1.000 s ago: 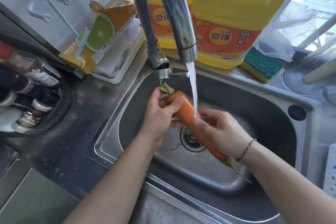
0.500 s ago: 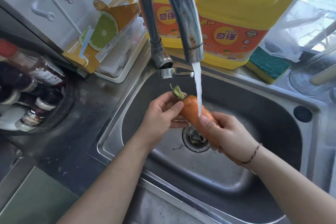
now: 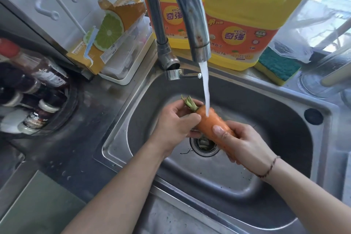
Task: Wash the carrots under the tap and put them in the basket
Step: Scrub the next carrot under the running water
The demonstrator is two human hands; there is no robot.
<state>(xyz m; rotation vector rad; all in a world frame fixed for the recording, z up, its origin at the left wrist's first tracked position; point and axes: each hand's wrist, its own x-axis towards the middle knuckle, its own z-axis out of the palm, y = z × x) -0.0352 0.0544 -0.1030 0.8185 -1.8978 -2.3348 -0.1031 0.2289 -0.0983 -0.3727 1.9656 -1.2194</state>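
Observation:
An orange carrot (image 3: 208, 122) with a short green stem is held over the steel sink (image 3: 284, 119), above the drain (image 3: 204, 143). Water runs from the tap (image 3: 191, 15) onto the carrot's thick top end. My left hand (image 3: 174, 125) holds the carrot near the stem end, thumb on top. My right hand (image 3: 241, 142) is wrapped round the carrot's lower part and hides its tip. No basket is in view.
Two yellow detergent jugs (image 3: 243, 24) stand behind the tap, with a green and yellow sponge (image 3: 277, 64) to their right. A white tray with an orange packet (image 3: 114, 30) sits at the back left. Jars and bottles (image 3: 32, 97) crowd the left counter.
The carrot has shifted so the water now hits its top end. My right hand slid up along the carrot and now covers its lower part and tip.

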